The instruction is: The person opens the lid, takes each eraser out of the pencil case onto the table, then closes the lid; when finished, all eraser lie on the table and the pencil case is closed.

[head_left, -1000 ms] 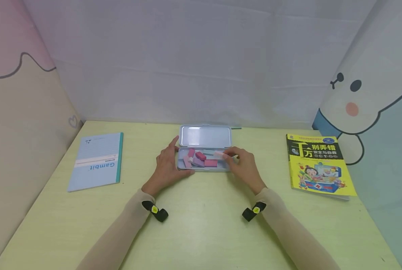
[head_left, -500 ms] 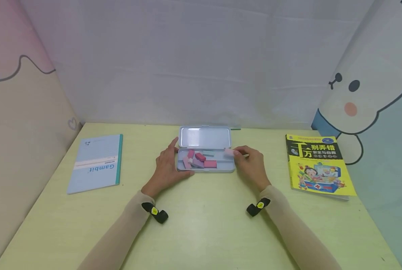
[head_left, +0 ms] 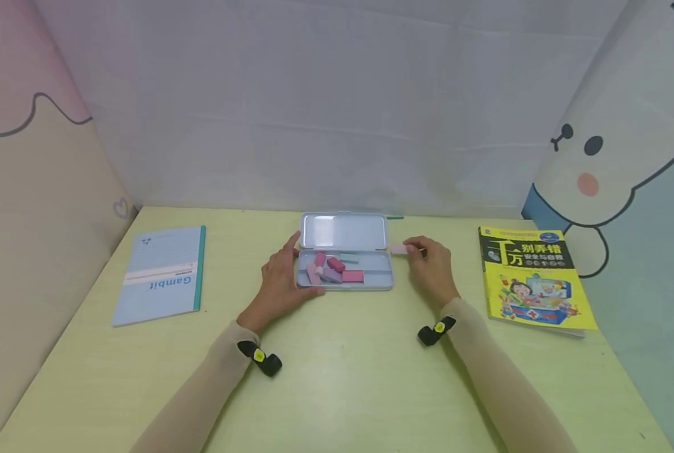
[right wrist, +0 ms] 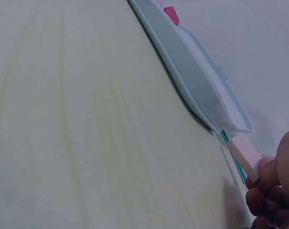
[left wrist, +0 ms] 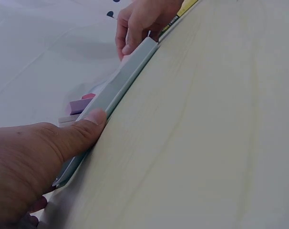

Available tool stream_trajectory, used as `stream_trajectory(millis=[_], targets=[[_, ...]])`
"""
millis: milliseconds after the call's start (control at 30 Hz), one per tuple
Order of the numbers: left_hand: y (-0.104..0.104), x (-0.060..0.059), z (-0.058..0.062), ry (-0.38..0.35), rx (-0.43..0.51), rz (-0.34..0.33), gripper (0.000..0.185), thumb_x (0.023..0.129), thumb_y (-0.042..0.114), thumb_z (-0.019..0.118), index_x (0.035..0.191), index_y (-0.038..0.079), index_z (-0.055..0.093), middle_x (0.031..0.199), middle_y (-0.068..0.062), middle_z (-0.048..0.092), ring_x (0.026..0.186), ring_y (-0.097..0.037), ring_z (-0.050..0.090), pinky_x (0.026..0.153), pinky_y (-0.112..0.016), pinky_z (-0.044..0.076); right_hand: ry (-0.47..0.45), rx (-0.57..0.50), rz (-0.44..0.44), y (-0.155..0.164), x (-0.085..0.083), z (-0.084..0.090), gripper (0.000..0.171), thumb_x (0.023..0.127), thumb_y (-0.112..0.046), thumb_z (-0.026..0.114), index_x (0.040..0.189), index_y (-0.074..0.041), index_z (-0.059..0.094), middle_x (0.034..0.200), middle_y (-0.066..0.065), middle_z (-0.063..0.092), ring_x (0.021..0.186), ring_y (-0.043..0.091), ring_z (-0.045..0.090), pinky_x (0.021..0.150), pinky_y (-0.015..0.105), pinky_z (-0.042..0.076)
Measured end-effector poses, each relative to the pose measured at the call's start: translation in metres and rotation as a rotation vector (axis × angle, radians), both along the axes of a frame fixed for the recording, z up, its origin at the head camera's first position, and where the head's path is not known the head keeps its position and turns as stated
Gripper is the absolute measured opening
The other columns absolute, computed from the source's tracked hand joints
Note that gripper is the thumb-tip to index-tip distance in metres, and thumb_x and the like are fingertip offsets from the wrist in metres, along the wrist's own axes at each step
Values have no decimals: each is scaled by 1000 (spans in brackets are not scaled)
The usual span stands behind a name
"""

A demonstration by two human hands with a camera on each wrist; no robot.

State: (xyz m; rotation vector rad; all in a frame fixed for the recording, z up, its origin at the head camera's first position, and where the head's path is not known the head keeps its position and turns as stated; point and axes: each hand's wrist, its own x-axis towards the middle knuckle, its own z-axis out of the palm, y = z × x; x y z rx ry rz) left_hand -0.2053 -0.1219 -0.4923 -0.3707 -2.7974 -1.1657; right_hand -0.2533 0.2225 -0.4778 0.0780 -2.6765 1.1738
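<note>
A pale blue pencil case (head_left: 378, 280) lies with its lid (head_left: 365, 231) folded back. In its left and middle part are several erasers, among them a dark pink one (head_left: 336, 263), a pink one (head_left: 353, 275) and a purple one (left wrist: 80, 106). My left hand (head_left: 278, 277) grips the case's left end, the thumb along the front wall and the fingers reaching round the far side. Just off the right end, my right hand (head_left: 432, 267) pinches a pale pink eraser (right wrist: 245, 155) between thumb and fingers.
A light blue notebook (head_left: 158, 274) lies at the left of the table (head_left: 337, 377). To the right is a yellow book (head_left: 535, 277). Behind the case, a thin teal strip (head_left: 395, 218) lies near the white curtain (head_left: 292, 126).
My right hand has carried the pale pink eraser rightward, from over the case's right part to beyond its right end. The left hand stays at the case's left end.
</note>
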Motion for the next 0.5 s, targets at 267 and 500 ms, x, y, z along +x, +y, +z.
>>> stream_trajectory(millis=[267, 500], targets=[[-1, 0, 3, -11, -31, 8, 129, 79, 43, 95, 173, 17, 11, 145, -14, 52, 138, -38, 48, 119, -63, 33, -35, 101, 8, 6, -10, -1, 23, 107, -12, 59, 117, -4, 78, 110, 21, 76, 94, 33, 64, 83, 37, 45], [-9, -3, 0, -11, -147, -2, 126, 79, 58, 90, 173, 17, 17, 152, -14, 53, 144, -40, 46, 119, -65, 37, -47, 115, 0, 8, -12, -6, 25, 107, -17, 61, 119, -1, 76, 109, 22, 70, 100, 36, 63, 87, 42, 47]])
